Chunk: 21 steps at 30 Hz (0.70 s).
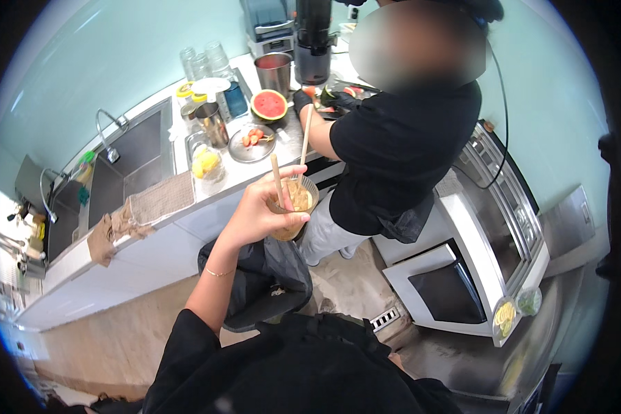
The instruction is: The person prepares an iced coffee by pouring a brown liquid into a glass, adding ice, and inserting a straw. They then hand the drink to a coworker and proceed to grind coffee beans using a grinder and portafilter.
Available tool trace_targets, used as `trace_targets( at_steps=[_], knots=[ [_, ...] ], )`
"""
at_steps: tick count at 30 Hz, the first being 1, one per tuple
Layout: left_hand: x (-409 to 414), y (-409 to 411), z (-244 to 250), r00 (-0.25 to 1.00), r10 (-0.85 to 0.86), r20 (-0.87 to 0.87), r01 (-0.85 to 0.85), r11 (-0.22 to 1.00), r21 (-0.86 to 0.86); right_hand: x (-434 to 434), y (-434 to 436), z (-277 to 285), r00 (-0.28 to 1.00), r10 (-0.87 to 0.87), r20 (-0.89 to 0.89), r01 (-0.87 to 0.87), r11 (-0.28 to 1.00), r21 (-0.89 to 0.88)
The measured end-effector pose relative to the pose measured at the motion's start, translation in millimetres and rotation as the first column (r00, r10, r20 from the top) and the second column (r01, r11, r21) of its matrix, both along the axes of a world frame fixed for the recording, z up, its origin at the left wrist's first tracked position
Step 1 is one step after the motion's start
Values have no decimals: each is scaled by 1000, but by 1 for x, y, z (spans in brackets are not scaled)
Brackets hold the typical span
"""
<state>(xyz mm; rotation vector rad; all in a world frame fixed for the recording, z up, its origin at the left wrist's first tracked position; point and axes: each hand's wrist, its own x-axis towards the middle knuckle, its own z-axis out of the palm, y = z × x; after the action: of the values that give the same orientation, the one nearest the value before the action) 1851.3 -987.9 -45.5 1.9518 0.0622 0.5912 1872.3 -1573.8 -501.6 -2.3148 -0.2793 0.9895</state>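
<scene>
My left hand [269, 204] is closed around the rim of a clear ribbed cup [292, 232] with a light brown drink and what look like ice cubes. Two pale straws [306, 135] stand up from the cup. The cup is held in the air in front of the counter, above a black-lined bin [269, 290]. My right hand is out of view; only a small patch of skin shows beside my black clothing. Beyond the cup, on the counter, are a steel plate [238, 150] with cut strawberries [253, 136], a halved watermelon [269, 105] and a container of yellow fruit pieces [206, 161].
A co-worker [398, 150] in black gloves handles watermelon pieces near a black juicer [313, 46]. Steel pitchers [273, 72] and glass jars [217, 58] stand on the counter, left of which are sinks [134, 155]. A white cabinet unit [468, 259] stands at right, above a floor drain [384, 319].
</scene>
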Motion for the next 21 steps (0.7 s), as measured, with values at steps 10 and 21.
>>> trace_targets(
  at_steps=[10, 21],
  knots=[
    [59, 18, 30, 962, -271, -34, 270, 962, -44, -11, 105, 29, 906, -421, -50, 424, 900, 105],
    [81, 0, 39, 916, -402, -14, 399, 912, -96, -15, 91, 43, 922, -386, -34, 388, 920, 59]
  ],
)
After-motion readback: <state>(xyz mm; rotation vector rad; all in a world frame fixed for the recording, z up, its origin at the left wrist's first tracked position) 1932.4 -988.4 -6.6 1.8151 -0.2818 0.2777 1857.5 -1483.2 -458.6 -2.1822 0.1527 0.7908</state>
